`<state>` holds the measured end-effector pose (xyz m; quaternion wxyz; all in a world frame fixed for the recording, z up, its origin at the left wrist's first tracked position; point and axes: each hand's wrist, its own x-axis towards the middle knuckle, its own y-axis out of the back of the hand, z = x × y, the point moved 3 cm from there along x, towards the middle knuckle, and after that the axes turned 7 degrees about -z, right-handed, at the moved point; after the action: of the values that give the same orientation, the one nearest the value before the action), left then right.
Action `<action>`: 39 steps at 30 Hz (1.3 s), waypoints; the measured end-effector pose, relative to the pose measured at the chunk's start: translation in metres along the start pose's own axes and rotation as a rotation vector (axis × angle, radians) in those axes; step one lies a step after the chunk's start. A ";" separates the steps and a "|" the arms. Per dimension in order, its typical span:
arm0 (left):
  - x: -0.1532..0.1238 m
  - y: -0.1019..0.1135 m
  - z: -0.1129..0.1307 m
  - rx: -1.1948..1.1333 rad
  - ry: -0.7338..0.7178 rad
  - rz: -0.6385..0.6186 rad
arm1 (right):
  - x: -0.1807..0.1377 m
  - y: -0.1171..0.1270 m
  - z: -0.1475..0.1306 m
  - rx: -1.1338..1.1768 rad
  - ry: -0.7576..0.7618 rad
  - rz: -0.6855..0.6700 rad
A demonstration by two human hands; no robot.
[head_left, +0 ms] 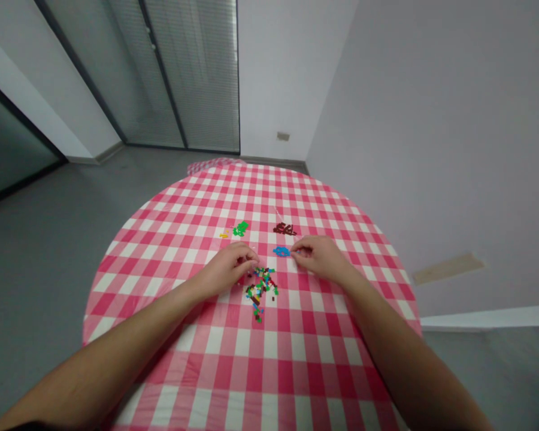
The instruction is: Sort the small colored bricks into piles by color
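Observation:
Small toy building bricks lie sorted by colour on the table. My right hand is closed, thumb and fingertips pinched at the right edge of the blue brick pile; whatever is between them is too small to make out. My left hand hovers with curled fingers at the upper left of the mixed brick pile, and its fingertips are pinched together. Beyond the hands are a green brick pile, a few yellow bricks beside it and a dark brown brick pile.
A round table with a red-and-white checked cloth carries everything. A white wall stands close on the right. Glass partitions with blinds are at the back left, and grey floor shows on the left.

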<state>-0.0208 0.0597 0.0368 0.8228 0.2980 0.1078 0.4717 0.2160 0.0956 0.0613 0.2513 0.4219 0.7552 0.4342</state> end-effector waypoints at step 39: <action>0.000 -0.011 0.004 0.378 -0.028 -0.143 | 0.003 -0.016 -0.011 0.026 0.167 -0.106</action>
<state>-0.0113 0.0544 0.0331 0.7850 0.4455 0.2038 0.3791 0.1998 0.0888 0.0533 0.2045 0.3468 0.8005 0.4440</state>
